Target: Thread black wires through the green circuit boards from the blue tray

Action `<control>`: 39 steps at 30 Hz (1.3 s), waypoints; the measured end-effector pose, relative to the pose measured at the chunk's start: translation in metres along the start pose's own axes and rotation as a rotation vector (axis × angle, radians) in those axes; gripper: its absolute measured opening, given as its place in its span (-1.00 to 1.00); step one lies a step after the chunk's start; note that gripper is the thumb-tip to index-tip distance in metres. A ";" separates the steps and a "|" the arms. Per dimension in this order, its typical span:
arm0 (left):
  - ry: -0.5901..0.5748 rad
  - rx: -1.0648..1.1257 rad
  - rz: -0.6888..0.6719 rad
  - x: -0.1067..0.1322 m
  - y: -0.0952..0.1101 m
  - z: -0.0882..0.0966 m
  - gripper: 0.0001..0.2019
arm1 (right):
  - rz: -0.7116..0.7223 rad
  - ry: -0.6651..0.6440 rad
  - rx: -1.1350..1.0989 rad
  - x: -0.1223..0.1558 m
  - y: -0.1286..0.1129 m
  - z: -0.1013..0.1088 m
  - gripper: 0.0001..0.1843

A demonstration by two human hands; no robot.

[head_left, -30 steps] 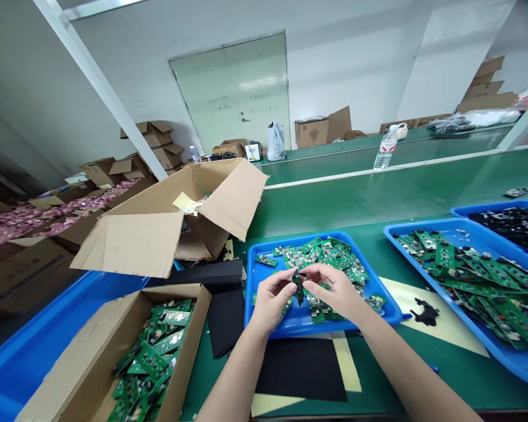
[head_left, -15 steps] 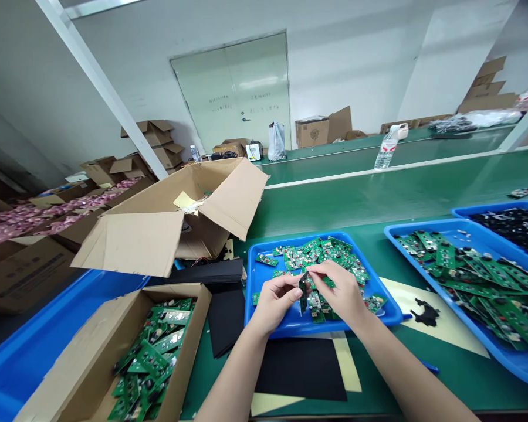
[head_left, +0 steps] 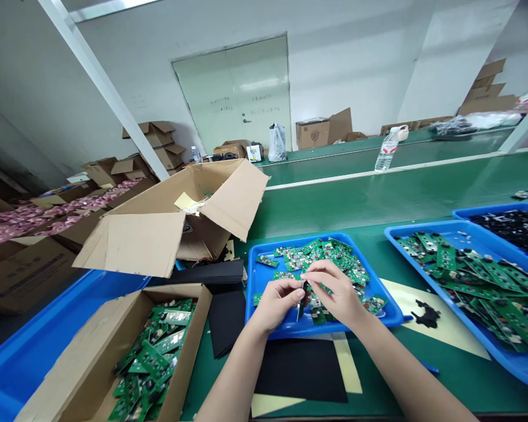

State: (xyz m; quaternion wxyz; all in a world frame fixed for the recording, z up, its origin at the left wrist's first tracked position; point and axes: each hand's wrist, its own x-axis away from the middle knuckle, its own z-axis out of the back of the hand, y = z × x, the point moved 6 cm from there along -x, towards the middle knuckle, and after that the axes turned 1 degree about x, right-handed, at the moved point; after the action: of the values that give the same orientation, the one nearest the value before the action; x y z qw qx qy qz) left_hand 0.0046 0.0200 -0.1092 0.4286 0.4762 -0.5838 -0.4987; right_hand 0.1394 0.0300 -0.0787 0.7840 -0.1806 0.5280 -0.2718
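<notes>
The left hand [head_left: 274,306] has its fingers clamped on a small board [head_left: 302,303], tilted on edge above the blue tray [head_left: 262,281]; the right hand's [head_left: 338,294] fingers meet at its top, grip unclear.

middle tray [head_left: 262,279]: blue | piece [head_left: 303,302] above it: dark | boards [head_left: 337,255] in it: green, speckled white | sheet [head_left: 301,370] in front of it: black | box [head_left: 92,343] left of it: brown

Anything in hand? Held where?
A thin board, seen edge-on. The left hand pinches its upper part; the right hand is at its top end, grip unclear.
</notes>
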 end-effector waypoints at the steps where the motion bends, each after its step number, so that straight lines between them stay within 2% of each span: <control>1: 0.016 -0.013 -0.012 -0.001 -0.001 0.002 -0.64 | 0.010 -0.001 -0.004 0.000 0.000 0.000 -0.68; 6: 0.149 -0.124 -0.131 -0.003 -0.001 0.015 -0.60 | 0.044 0.032 0.016 0.003 -0.003 -0.002 -0.51; 9: 0.208 -0.245 -0.219 -0.002 0.001 0.018 -0.66 | 0.000 0.064 -0.030 0.004 -0.002 0.000 -0.42; 11: 0.229 -0.327 -0.290 0.000 0.005 0.017 -0.72 | -0.153 0.072 -0.109 0.004 0.006 0.003 -0.51; 13: 0.236 -0.406 -0.368 0.003 0.010 0.014 -0.76 | -0.406 0.033 -0.223 0.005 0.021 0.001 -0.70; 14: 0.237 -0.444 -0.407 0.004 0.013 0.012 -0.77 | -0.528 -0.006 -0.279 0.007 0.028 -0.001 -0.73; 15: 0.237 -0.481 -0.445 0.005 0.015 0.011 -0.79 | -0.625 -0.055 -0.329 0.009 0.033 -0.005 -0.69; 17: 0.238 -0.547 -0.511 0.008 0.019 0.009 -0.82 | -0.727 -0.153 -0.408 0.010 0.036 -0.011 -0.59; 20: 0.239 -0.622 -0.580 0.010 0.022 0.009 -0.82 | -0.787 -0.246 -0.507 0.010 0.034 -0.018 -0.53; 24: 0.239 -0.688 -0.634 0.010 0.022 0.008 -0.81 | -0.869 -0.301 -0.609 0.012 0.032 -0.020 -0.54; 30: 0.241 -0.734 -0.672 0.010 0.022 0.008 -0.81 | -0.970 -0.318 -0.707 0.018 0.035 -0.022 -0.55; 39: 0.214 -0.710 -0.630 0.010 0.022 0.007 -0.78 | -0.979 -0.326 -0.737 0.018 0.033 -0.023 -0.63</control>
State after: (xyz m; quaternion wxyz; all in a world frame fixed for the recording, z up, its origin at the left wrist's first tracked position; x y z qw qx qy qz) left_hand -0.0066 0.0120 -0.0879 0.4505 0.5026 -0.1580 -0.7207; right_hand 0.1314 0.0455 -0.1191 0.5255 -0.6985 0.3167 -0.3683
